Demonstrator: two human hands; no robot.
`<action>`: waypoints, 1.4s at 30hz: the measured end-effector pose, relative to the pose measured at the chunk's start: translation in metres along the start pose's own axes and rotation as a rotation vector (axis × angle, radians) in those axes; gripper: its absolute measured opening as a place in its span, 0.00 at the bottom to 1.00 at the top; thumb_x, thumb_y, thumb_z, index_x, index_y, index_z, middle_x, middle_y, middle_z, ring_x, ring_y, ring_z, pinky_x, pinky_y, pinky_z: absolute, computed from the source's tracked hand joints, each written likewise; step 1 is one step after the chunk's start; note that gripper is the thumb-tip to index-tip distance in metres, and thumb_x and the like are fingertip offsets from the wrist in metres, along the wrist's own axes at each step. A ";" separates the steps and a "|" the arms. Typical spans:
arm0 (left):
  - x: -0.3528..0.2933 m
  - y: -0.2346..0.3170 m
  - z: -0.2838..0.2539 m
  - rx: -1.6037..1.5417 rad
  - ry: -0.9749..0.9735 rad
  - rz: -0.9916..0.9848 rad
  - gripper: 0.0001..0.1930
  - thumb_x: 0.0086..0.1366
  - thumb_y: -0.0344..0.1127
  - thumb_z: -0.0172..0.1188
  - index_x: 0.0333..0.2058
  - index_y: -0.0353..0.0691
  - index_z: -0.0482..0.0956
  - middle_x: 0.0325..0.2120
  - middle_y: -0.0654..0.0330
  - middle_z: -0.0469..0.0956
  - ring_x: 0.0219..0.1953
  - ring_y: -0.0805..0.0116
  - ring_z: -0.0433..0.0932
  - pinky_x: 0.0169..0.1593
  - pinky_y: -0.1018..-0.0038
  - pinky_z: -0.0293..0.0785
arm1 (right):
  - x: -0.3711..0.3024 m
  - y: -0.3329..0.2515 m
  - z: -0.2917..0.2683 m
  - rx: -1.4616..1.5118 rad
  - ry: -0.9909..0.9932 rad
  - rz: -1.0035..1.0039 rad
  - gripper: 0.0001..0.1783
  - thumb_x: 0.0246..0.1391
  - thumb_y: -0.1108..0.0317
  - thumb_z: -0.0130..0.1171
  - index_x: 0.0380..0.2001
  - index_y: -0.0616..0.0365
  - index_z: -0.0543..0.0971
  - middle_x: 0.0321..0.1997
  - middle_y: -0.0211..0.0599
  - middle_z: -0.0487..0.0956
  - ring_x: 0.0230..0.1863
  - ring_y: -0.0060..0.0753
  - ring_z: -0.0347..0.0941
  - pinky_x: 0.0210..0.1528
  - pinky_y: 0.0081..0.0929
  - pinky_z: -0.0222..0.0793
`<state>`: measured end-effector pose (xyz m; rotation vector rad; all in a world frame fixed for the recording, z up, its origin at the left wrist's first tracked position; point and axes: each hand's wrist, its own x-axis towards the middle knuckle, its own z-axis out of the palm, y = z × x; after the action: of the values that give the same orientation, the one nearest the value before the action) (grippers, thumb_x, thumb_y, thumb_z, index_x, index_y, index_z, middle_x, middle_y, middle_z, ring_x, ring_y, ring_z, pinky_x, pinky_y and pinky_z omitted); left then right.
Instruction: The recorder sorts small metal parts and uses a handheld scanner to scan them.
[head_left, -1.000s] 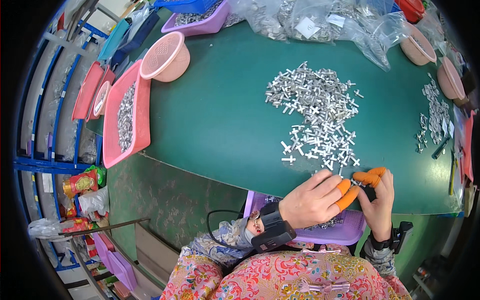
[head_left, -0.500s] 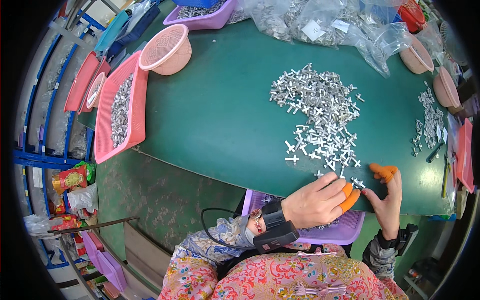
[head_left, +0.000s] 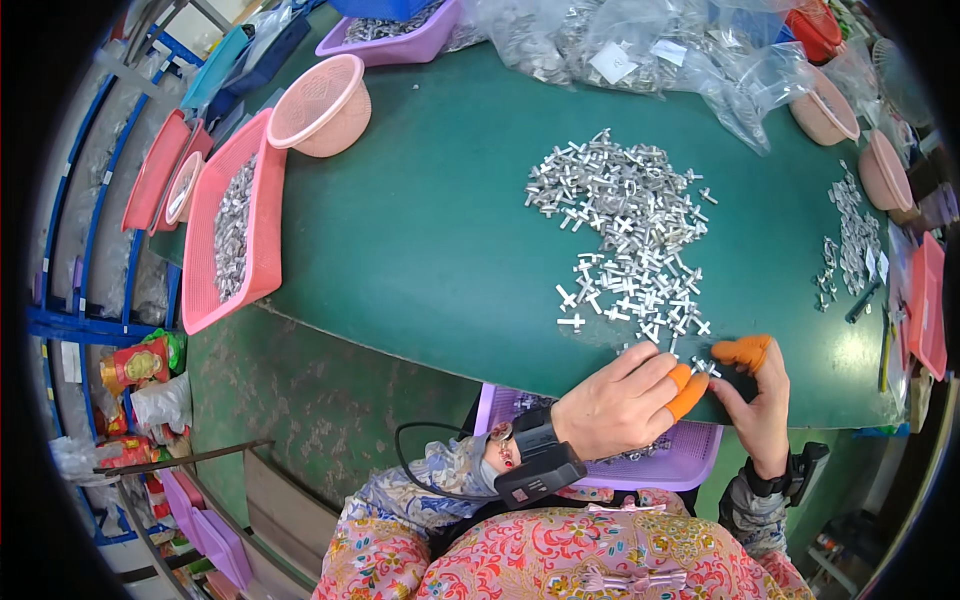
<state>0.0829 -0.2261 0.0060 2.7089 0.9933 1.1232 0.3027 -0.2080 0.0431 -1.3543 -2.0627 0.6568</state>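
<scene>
Small silvery metal crosses (head_left: pixel 640 205) lie in a loose heap on the green table, thinning out toward its near edge. My left hand (head_left: pixel 625 400) is at that edge, palm down, fingers bent together; two wear orange finger covers. Its fingertips hide whatever is beneath them. Facing it, my right hand (head_left: pixel 760 395) curls its orange-covered finger and thumb around a few metal crosses (head_left: pixel 705 367), which sit at the tips. Whether these crosses are lifted off the table cannot be told. A lilac basket (head_left: pixel 705 465) holding metal pieces is below the table edge, partly behind my left hand.
A pink basket (head_left: pixel 268 262) of metal parts and a round pale pink basket (head_left: pixel 350 120) stand at left. Clear bags (head_left: pixel 560 50) of parts line the far side. More flat metal pieces (head_left: pixel 855 240) lie at right, beside a dark pen-like tool (head_left: pixel 863 303).
My right hand has moved left and its finger and thumb have drawn closer around the crosses. The left hand stays nearly in place. The whole view has shifted slightly.
</scene>
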 end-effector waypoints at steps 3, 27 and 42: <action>0.007 0.002 -0.008 -0.012 -0.019 -0.003 0.23 0.48 0.32 0.60 0.46 0.37 0.84 0.44 0.58 0.79 0.48 0.62 0.75 0.54 0.61 0.73 | 0.003 0.004 -0.009 0.008 0.107 0.026 0.18 0.47 0.83 0.63 0.44 0.60 0.81 0.41 0.42 0.76 0.42 0.44 0.73 0.43 0.31 0.69; 0.010 0.005 -0.019 -0.204 0.109 -0.445 0.17 0.50 0.21 0.70 0.41 0.38 0.85 0.35 0.59 0.82 0.41 0.55 0.74 0.44 0.66 0.72 | -0.008 0.010 0.009 -0.100 0.083 -0.110 0.20 0.44 0.68 0.73 0.43 0.54 0.83 0.42 0.39 0.75 0.41 0.45 0.69 0.42 0.37 0.67; 0.008 0.020 -0.038 -0.535 0.112 -0.817 0.16 0.56 0.19 0.68 0.44 0.35 0.82 0.32 0.60 0.77 0.33 0.73 0.75 0.39 0.76 0.72 | -0.007 0.005 0.002 -0.100 0.082 -0.110 0.19 0.46 0.69 0.72 0.43 0.55 0.82 0.38 0.36 0.75 0.38 0.42 0.69 0.41 0.35 0.62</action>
<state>0.0734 -0.2453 0.0445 1.5910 1.3701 1.1300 0.3066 -0.2131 0.0365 -1.2895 -2.1109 0.4488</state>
